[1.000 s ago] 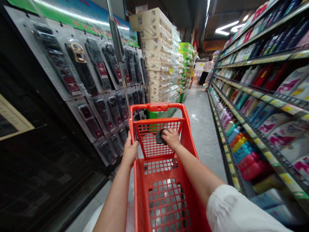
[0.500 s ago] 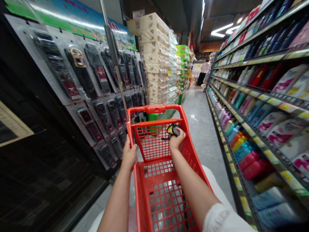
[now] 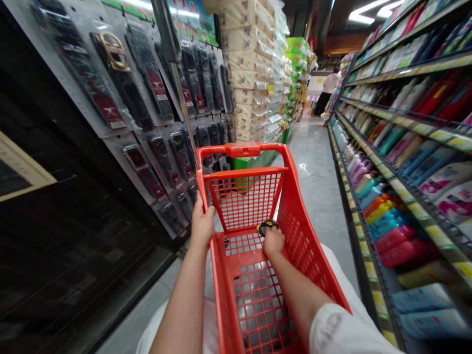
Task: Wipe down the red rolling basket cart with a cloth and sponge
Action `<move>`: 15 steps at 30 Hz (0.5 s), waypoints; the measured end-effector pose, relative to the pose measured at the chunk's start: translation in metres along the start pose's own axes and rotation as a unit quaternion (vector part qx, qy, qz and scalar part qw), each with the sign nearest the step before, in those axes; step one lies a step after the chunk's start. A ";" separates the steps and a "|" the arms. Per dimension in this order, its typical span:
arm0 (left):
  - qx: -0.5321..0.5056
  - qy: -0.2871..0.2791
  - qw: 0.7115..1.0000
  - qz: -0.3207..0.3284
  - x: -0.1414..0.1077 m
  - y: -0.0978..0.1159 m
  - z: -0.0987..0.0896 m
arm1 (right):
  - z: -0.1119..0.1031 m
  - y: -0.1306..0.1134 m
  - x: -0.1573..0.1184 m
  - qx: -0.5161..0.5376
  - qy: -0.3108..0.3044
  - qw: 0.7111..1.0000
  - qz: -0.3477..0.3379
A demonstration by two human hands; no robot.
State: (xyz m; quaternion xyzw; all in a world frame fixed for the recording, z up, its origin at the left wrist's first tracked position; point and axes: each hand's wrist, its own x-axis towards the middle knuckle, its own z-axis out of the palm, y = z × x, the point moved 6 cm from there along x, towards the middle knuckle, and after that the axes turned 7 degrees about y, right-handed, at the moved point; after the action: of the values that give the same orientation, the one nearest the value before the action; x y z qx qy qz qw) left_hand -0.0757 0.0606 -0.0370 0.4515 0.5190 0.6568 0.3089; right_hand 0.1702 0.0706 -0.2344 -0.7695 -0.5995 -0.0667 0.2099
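Note:
A red plastic shopping basket (image 3: 250, 259) with a grid floor stands in front of me, its pull handle rising at the far left corner. My left hand (image 3: 202, 225) is closed around the basket's left rim. Inside, low near the far grid wall, my right hand (image 3: 274, 240) is closed on a small black-and-yellow object (image 3: 268, 226). That object looks rounded; my fingers cover part of it, and its exact kind is not clear. It is close to the basket floor, but I cannot tell whether it touches.
Packaged belts (image 3: 143, 78) hang on a display at the left. Beyond them rise stacked tissue packs (image 3: 250, 73). Shelves of bottles (image 3: 394, 216) line the right side. A grey tiled aisle (image 3: 313, 147) runs between, with a person (image 3: 326, 93) far down it.
My right hand has moved down with the black-and-yellow object, from the upper part of the far grid wall toward the basket floor. My left hand keeps its hold on the rim. The view has shifted slightly.

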 end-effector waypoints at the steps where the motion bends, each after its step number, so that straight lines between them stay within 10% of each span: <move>1: 0.006 0.002 1.000 0.000 -0.001 0.000 0.000 | 0.002 -0.005 -0.002 -0.017 -0.046 0.999 0.000; 10: 0.034 0.012 0.998 0.042 0.000 0.003 0.002 | 0.012 -0.160 -0.031 0.041 -0.213 0.950 -0.227; 15: 0.026 0.018 0.999 0.040 0.005 0.000 0.000 | 0.003 -0.156 -0.036 0.056 -0.235 0.918 -0.315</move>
State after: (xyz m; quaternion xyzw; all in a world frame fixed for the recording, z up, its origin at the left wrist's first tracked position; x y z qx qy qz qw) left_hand -0.0775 0.0647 -0.0359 0.4680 0.5231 0.6625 0.2615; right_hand 0.0111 0.0695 -0.2120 -0.5212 -0.8458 0.0872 0.0734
